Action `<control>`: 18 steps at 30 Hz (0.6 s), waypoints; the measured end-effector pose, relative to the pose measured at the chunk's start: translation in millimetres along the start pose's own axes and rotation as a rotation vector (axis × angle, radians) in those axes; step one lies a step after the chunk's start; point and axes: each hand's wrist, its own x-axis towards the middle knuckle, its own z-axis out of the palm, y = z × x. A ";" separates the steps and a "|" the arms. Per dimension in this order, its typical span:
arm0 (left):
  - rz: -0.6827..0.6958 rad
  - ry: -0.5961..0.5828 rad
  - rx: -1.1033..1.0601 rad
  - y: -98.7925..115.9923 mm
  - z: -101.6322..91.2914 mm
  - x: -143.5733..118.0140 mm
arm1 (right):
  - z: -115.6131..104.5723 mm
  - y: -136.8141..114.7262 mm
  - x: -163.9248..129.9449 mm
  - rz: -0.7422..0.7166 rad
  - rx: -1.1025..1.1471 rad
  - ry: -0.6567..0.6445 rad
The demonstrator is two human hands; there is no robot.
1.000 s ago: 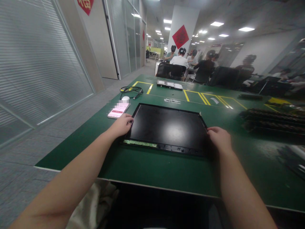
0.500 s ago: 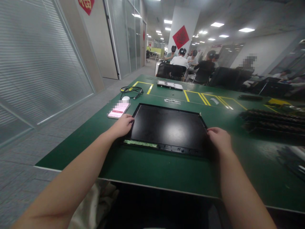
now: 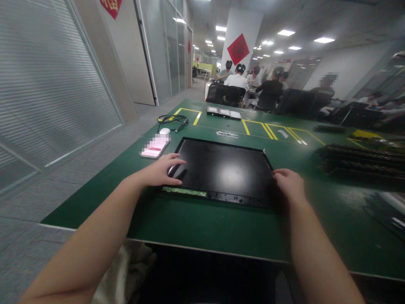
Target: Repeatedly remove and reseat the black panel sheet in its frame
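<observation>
A black LCD screen panel (image 3: 218, 166) lies flat on the green table in front of me, seated in a thin black frame. A narrow green circuit board (image 3: 185, 192) runs along the left part of its near edge. My left hand (image 3: 163, 169) is at the panel's left side, its fingers spread and reaching over the screen's left edge. Thumb and index finger of my right hand (image 3: 289, 181) grip the right edge of the frame; its other fingers are curled and partly hidden.
Left of the panel lie a phone (image 3: 155, 147), a white mouse (image 3: 165, 131) and a coiled black cable (image 3: 173, 121). Beyond are small white strips (image 3: 227, 134) and a row of boxed parts (image 3: 224, 112). Dark stacked strips (image 3: 357, 162) sit at right. Several people work farther back.
My left hand has let go of the panel's left edge and spread its fingers over the screen's left side. My right hand still holds the right edge. The view has shifted slightly.
</observation>
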 end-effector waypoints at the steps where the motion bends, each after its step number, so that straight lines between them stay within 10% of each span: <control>1: 0.021 -0.020 -0.012 1.4 -1.1 -0.9 | 0.0 0.0 0.1 0.001 -0.001 0.001; 18: 0.149 -0.021 -0.093 6.4 -3.4 -2.0 | 2.5 2.1 0.6 -0.020 0.026 0.004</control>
